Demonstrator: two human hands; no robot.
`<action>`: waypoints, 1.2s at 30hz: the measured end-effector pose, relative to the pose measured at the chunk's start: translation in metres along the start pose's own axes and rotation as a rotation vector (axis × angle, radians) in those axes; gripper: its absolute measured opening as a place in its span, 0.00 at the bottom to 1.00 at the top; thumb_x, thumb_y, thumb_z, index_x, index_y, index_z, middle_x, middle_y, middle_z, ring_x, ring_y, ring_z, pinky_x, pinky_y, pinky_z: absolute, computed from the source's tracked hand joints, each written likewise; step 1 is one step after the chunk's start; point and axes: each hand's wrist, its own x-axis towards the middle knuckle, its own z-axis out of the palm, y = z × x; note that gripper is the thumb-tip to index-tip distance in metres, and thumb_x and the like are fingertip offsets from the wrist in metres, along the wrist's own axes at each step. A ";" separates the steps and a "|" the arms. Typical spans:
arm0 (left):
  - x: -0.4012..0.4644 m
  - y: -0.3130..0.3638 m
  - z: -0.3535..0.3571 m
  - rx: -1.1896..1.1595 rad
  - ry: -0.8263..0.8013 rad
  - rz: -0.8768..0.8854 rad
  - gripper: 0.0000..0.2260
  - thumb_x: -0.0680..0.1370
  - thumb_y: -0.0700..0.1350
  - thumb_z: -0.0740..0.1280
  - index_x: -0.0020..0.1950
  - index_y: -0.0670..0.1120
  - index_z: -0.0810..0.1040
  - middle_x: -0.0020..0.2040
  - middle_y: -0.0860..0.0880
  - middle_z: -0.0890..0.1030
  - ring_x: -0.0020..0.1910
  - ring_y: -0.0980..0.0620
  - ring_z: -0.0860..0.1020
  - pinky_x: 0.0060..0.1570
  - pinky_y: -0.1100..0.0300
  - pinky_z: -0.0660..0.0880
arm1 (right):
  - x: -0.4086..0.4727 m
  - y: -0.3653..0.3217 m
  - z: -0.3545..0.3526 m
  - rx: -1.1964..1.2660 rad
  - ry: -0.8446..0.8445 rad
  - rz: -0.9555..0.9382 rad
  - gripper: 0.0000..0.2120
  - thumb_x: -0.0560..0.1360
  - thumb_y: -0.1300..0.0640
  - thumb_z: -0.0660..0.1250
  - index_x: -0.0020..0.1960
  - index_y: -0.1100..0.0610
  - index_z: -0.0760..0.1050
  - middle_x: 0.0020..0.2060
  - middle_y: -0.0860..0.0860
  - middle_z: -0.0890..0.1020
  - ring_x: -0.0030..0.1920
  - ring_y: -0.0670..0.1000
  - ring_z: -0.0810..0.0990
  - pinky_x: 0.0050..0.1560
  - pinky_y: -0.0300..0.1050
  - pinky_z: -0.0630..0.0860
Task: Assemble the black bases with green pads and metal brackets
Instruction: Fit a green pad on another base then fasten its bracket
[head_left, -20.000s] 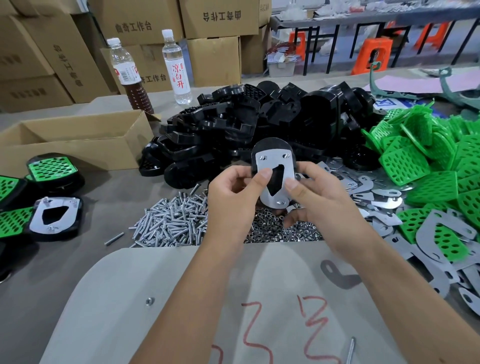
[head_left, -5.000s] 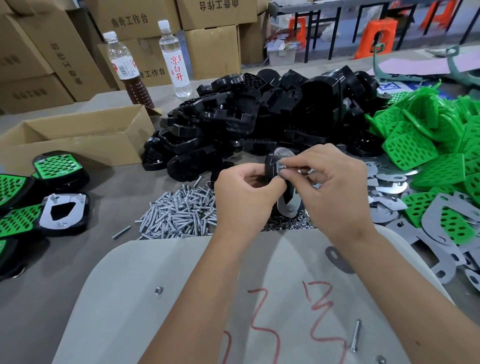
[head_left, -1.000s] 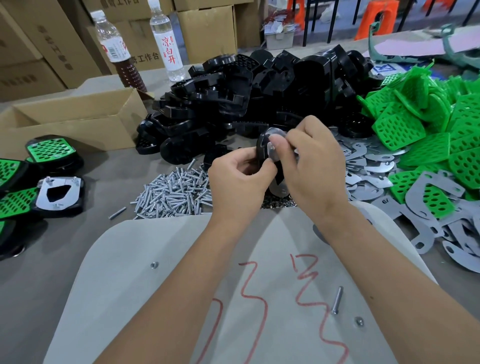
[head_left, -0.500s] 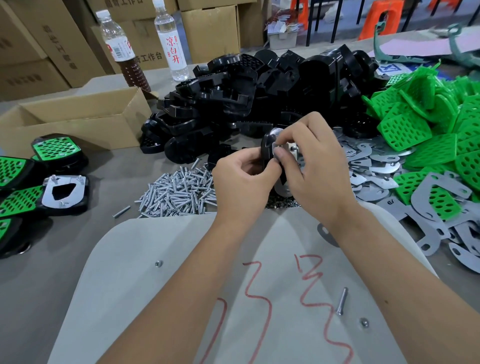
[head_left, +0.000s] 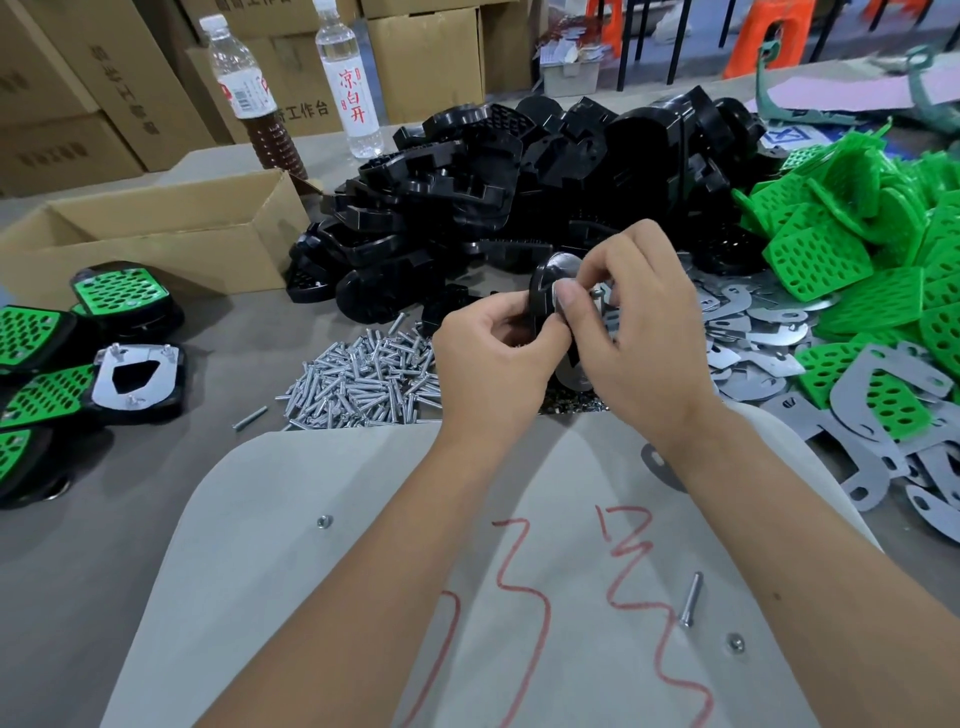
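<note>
1. Cardboard boxes (head_left: 156, 104) line the back of a grey worktable (head_left: 62, 571). On it lie a heap of loose black bases (head_left: 493, 171), a pile of green pads (head_left: 857, 249), flat metal brackets (head_left: 753, 338) and a spread of screws (head_left: 363, 374). Finished units (head_left: 135, 374) sit at the far left.

2. Held up over the near edge of the screw pile is the black base in hand (head_left: 540, 291), with a metal plate (head_left: 569, 371) laid against it. The left hand (head_left: 498, 364) grips its left edge, fingers curled round it. The right hand (head_left: 639, 322) pinches something small at a screw tip (head_left: 597, 292) near the top of the plate. It is probably a nut, but it is too small to be sure.

3. The base stands on edge, its long axis running roughly up and down. The rounded end points up and away, and the plated face is turned toward the right hand.

4. Risks, as I judge them:
   - The small part could slip from the pinch and drop into the fasteners below, since the fingertips cover only a little of it.
   - It could go on crooked if the screw is not held square to the plate.
   - The plate could shift off its holes if the left grip eases, because this corner looks not yet tightened.
   - A screw (head_left: 688, 597) and nut (head_left: 735, 643) lying loose on the grey board (head_left: 311, 597) could roll off.
</note>
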 end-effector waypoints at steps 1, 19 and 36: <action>0.000 0.000 0.000 -0.004 0.005 0.000 0.04 0.77 0.41 0.74 0.48 0.47 0.88 0.41 0.48 0.88 0.43 0.41 0.86 0.46 0.38 0.83 | 0.000 0.000 -0.001 -0.002 -0.024 -0.014 0.06 0.81 0.58 0.66 0.48 0.60 0.74 0.48 0.52 0.73 0.45 0.50 0.72 0.43 0.50 0.73; -0.002 0.001 0.000 -0.028 -0.002 -0.017 0.03 0.78 0.40 0.74 0.49 0.44 0.88 0.41 0.45 0.88 0.44 0.39 0.86 0.46 0.39 0.83 | -0.001 0.001 0.001 0.030 -0.035 -0.023 0.05 0.82 0.58 0.65 0.50 0.60 0.74 0.50 0.52 0.73 0.45 0.45 0.71 0.43 0.46 0.73; -0.003 0.002 0.001 0.011 -0.007 0.013 0.04 0.78 0.39 0.73 0.47 0.45 0.88 0.38 0.49 0.87 0.38 0.48 0.87 0.41 0.48 0.83 | 0.001 0.001 0.008 -0.049 0.102 0.055 0.15 0.81 0.49 0.68 0.54 0.61 0.73 0.52 0.54 0.73 0.45 0.47 0.68 0.40 0.43 0.68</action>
